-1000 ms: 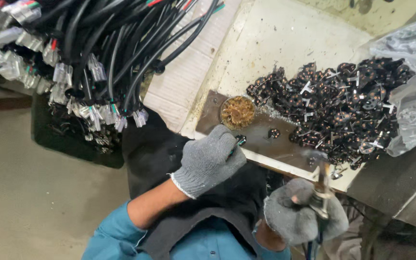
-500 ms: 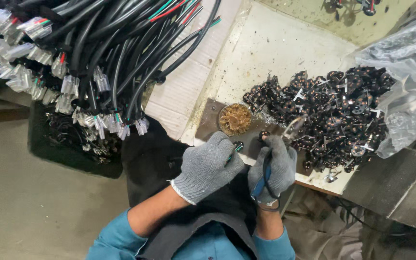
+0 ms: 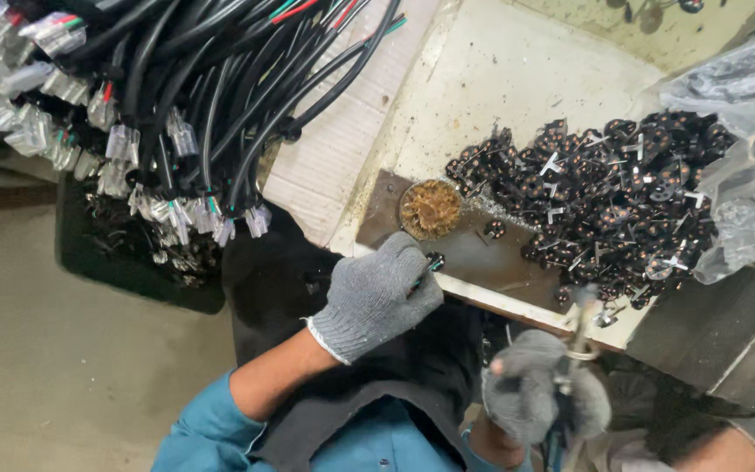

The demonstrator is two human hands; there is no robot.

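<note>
Left hand (image 3: pixel 377 297) pinching small black part (image 3: pixel 434 260) below brass cup (image 3: pixel 430 209); right hand (image 3: pixel 539 395), blurred, fisted around upright tool (image 3: pixel 580 323).

This is a small assembly workshop. Bundles of black cables (image 3: pixel 211 96) with clear plastic connectors hang over a stained, worn workbench (image 3: pixel 500 79), which carries a heap of small black parts (image 3: pixel 605 201) (partly spilling from a plastic bag (image 3: pixel 736 166)).

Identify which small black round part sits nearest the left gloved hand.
The small black round part at the left gloved hand fingertips, apart from the big pile; another loner lies farther.
</note>
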